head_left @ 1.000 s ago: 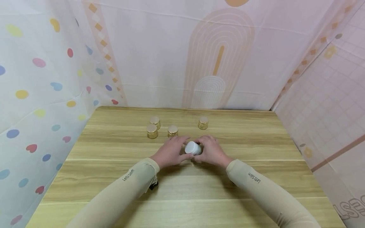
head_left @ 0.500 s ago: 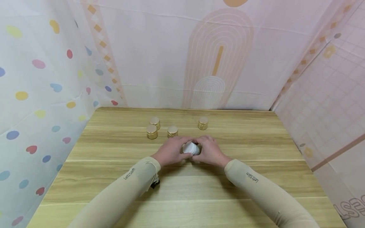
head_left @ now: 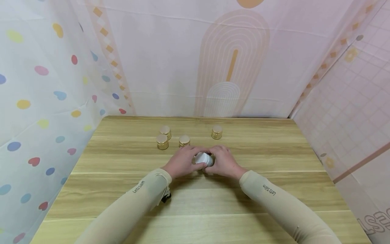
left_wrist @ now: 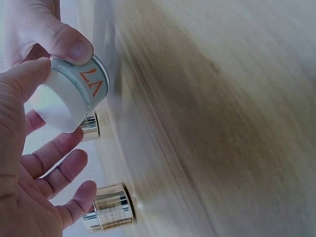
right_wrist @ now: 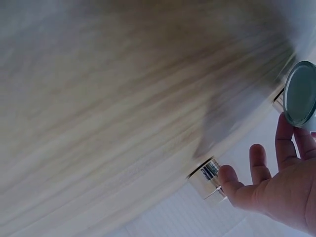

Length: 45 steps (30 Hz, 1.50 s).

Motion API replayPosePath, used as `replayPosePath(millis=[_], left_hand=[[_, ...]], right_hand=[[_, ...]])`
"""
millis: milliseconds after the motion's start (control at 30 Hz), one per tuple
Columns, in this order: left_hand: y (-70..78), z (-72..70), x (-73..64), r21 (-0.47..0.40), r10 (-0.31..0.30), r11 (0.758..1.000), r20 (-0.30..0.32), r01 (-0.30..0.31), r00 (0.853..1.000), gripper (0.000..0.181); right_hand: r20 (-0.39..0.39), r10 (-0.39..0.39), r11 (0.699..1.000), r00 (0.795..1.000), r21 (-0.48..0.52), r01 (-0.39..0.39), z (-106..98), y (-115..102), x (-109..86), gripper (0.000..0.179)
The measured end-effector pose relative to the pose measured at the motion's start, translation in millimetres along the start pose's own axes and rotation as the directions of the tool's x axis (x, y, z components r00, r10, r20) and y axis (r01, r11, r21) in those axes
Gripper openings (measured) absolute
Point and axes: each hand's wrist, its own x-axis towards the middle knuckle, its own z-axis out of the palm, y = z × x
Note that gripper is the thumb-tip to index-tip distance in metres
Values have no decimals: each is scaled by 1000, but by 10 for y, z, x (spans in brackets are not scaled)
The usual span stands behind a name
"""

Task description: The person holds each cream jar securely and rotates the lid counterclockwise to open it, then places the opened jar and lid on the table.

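Above the middle of the table, both hands hold one small jar with a white lid (head_left: 201, 158). Its pale green body (left_wrist: 95, 84) bears orange marks like "V7" in the left wrist view. My left hand (head_left: 182, 162) grips the lid between thumb and fingers, its other fingers spread apart. From the other side, my right hand (head_left: 224, 164) pinches the body, the thumb pressed on its side. The jar is tilted, lid toward the left hand; its round base (right_wrist: 299, 94) faces the right wrist camera. Fingers hide part of the jar.
Several gold jars stand upright on the wooden table (head_left: 195, 217): two close together at the back left, one gold jar (head_left: 184, 140) just beyond the left hand, and another gold jar (head_left: 217, 132) behind the right hand. Patterned cloth hangs around the table's back and sides.
The white-lidded jar has shifted slightly left, and the right hand has moved a little closer to the left. The left fingers now reach further around the lid. The gold jars stay put.
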Motion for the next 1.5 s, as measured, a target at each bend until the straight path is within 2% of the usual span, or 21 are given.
replayPosePath(millis=[200, 367, 467, 633, 767, 933, 1033, 1133, 1233, 1367, 1500], left_hand=[[-9, 28, 17, 13, -24, 1000, 2, 24, 1000, 58], [4, 18, 6, 19, 11, 1000, 23, -12, 1000, 65], [-2, 17, 31, 16, 28, 999, 17, -29, 999, 62], [-9, -14, 89, -19, -21, 1000, -23, 21, 1000, 53], [-16, -3, 154, 13, -73, 997, -62, 74, 995, 50], [11, 76, 300, 100, -127, 986, -82, 135, 988, 50], [32, 138, 419, 121, -193, 972, -91, 204, 977, 44], [54, 196, 542, 153, -263, 948, -114, 279, 958, 40], [75, 234, 636, 201, -308, 921, -146, 333, 940, 43], [79, 273, 714, 218, -356, 896, -172, 388, 919, 50], [71, 307, 749, 190, -403, 885, -147, 426, 903, 52]], right_hand=[[-4, -5, 1000, 1000, 8, 5, -4, -16, -17, 61], [-8, -3, 1000, 1000, -27, 3, -5, -22, -26, 60], [-3, 0, 999, 1000, -44, 0, -8, -15, -23, 61], [11, 5, 998, 1000, -62, -5, -36, 24, 9, 63], [-5, 76, 995, 997, -71, -76, -85, 111, 90, 56], [-40, 203, 978, 978, -44, -204, -129, 272, 264, 57], [-56, 241, 969, 969, -43, -244, -149, 349, 365, 59], [-68, 263, 963, 962, -49, -266, -178, 393, 434, 59], [-65, 273, 959, 960, -61, -277, -196, 407, 472, 61], [-54, 277, 958, 959, -62, -280, -192, 416, 483, 62], [-50, 253, 965, 966, -59, -256, -181, 442, 466, 64]])
